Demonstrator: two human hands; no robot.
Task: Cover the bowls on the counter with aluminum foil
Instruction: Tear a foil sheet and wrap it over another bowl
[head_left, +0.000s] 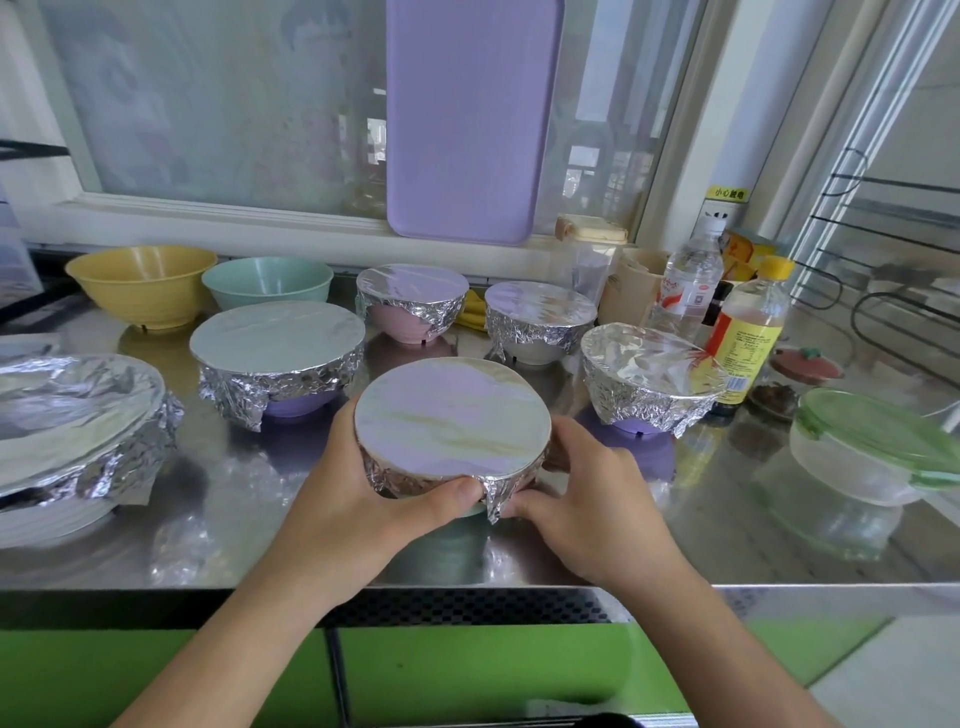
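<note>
Both hands are gripping a foil-covered bowl (452, 426) near the steel counter's front edge (467, 584), left hand (358, 499) and right hand (582, 499) curling around its sides, other wrapped bowls crowding just behind it.

Foil (452, 415) on near bowl: silver, reflecting lilac and pale yellow. Open bowls at back: one mustard yellow (143, 283), one mint green (267, 281). Cutting board (470, 119): lavender. Container lid (883, 434): translucent green. Cabinet front (467, 670): bright green. Bottle cap (775, 266): yellow.
</note>
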